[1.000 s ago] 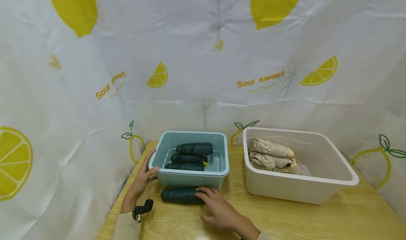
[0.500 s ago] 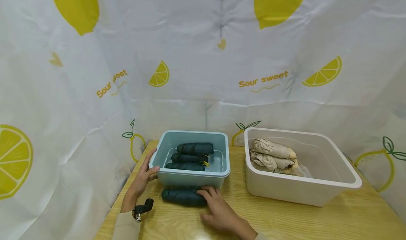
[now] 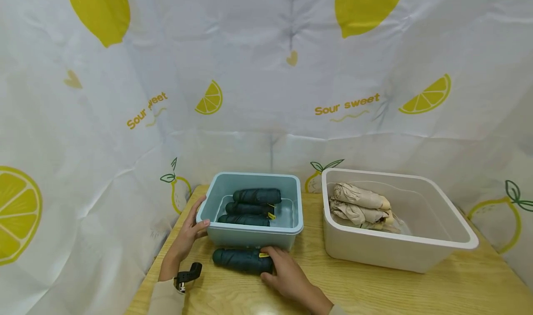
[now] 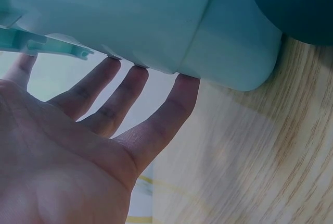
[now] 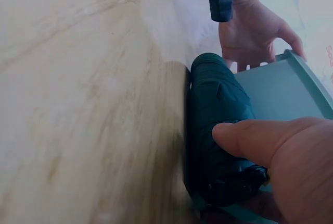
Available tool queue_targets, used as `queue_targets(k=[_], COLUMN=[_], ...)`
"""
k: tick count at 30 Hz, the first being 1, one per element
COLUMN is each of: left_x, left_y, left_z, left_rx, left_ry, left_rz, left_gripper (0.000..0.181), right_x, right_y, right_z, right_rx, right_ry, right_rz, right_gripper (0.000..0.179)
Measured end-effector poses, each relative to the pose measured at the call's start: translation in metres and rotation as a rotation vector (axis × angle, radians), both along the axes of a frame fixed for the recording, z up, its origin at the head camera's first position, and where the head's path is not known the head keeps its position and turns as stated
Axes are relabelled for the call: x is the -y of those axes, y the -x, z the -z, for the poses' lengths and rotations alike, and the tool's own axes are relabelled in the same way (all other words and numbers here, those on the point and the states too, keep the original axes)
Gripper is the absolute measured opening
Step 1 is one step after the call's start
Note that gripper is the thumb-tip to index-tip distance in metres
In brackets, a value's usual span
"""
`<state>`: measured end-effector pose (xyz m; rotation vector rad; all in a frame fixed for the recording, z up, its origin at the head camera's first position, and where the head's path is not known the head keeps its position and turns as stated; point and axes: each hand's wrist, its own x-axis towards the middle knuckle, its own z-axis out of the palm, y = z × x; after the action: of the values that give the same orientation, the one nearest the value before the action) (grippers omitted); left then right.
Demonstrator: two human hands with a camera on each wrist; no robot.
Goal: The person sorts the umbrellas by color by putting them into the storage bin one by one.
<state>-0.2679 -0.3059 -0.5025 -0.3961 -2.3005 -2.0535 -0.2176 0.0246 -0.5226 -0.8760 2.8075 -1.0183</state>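
A dark green folded umbrella [image 3: 241, 261] lies on the table along the front of a light blue bin [image 3: 254, 234]. My right hand [image 3: 287, 273] grips its right end, fingers over the far side and thumb on the near side. In the right wrist view the thumb presses into the cloth of the umbrella [image 5: 216, 114]. A small yellow tag shows by the fingertips. My left hand [image 3: 189, 234] holds the bin's front left corner, thumb on the rim and fingertips against the outer wall [image 4: 130, 21]. Inside the bin lie three dark umbrellas [image 3: 257, 196], side by side.
To the right stands a larger white bin [image 3: 374, 250] holding several beige rolled umbrellas [image 3: 360, 197] at its left end. Both bins are on a wooden table [image 3: 233, 294]. A lemon-print curtain [image 3: 258, 97] hangs behind and along the sides.
My right thumb has come in from the table to the near side of the umbrella, which has tilted slightly, its right end nearer me. The left hand keeps its place on the bin.
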Motion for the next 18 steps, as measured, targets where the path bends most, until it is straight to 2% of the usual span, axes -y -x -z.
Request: queue_targets(k=[10, 18], left_x=[0.0000, 0.0003], left_y=[-0.0001, 0.0000], left_z=[-0.0005, 0.0003], left_rx=[-0.013, -0.012], left_ry=[0.002, 0.007], left_rz=[0.003, 0.002], left_gripper=[0.075, 0.074], right_x=[0.0039, 0.0052], right_y=[0.0021, 0.0010], right_z=[0.0029, 0.0013], right_rx=[-0.009, 0.001], right_ry=[-0.037, -0.033], right_rz=[0.032, 0.029], right_gripper=[0.057, 0.056])
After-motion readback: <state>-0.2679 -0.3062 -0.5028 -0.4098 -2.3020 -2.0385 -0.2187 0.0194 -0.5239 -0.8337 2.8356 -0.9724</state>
